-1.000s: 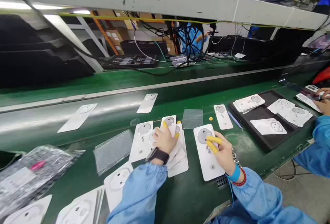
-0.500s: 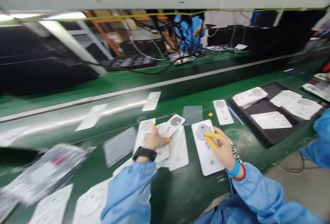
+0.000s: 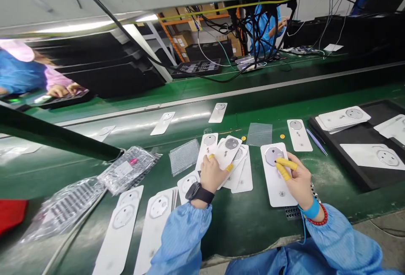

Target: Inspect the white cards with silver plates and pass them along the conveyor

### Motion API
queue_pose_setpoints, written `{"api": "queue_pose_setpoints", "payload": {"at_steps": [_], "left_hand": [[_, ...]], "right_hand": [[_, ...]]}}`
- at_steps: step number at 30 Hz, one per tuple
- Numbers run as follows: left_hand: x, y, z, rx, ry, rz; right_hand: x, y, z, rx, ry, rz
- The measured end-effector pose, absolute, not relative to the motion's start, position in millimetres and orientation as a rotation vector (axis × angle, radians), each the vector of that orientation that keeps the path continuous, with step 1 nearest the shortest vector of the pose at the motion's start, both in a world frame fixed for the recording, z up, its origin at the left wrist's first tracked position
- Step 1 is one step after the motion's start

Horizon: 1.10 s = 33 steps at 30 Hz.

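Our left hand [image 3: 210, 173] has shifted its tilted white card [image 3: 231, 150] since the last look: the card now lies over the fingers rather than beside them. Yellow-capped fingertips [image 3: 229, 167] pinch it at its edges, above a loose pile of white cards [image 3: 243, 178]. Our right hand [image 3: 295, 180] stays on another white card [image 3: 278, 186], lying flat on the green belt [image 3: 240, 233] just right of that pile. Two capped fingers [image 3: 286, 164] lie together beside the card's grey disc [image 3: 274, 156], but we cannot tell whether they clamp it.

Counting what we can see, there are two yellow dots [image 3: 282, 136] on the belt and two clear mesh sheets [image 3: 184, 157], one on each side of the pile. Two plastic bags [image 3: 128, 169] lie to our left. Three lots of cards sit on a black tray [image 3: 335, 173], and a blue stick [image 3: 316, 142] lies just beside it.
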<state>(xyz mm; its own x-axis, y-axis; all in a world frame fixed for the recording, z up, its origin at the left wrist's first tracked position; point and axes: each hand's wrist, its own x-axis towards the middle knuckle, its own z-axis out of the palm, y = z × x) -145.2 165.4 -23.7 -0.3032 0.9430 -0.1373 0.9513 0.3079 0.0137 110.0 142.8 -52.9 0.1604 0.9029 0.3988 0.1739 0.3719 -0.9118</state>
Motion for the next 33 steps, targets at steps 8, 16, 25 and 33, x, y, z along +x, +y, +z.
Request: {"api": "queue_pose_setpoints", "payload": {"at_steps": [8,16,25,33], "left_hand": [[-154.1,166.5,-25.2,1.781,2.340,-0.170],[-149.9,157.5,-21.7,1.691,2.254,-0.162],[-98.3,150.7,-29.3,1.595,2.464,-0.011],[-70.3,162.3,-24.2,1.511,2.532,-0.004]], "right_hand": [[112.2,143.7,-58.4,-1.075,-1.345,0.681],[112.7,145.0,-59.5,-1.094,-1.329,0.698],[111.8,145.3,-54.9,-1.104,-1.317,0.710],[106.0,148.7,-55.2,-1.090,-1.277,0.800]]}}
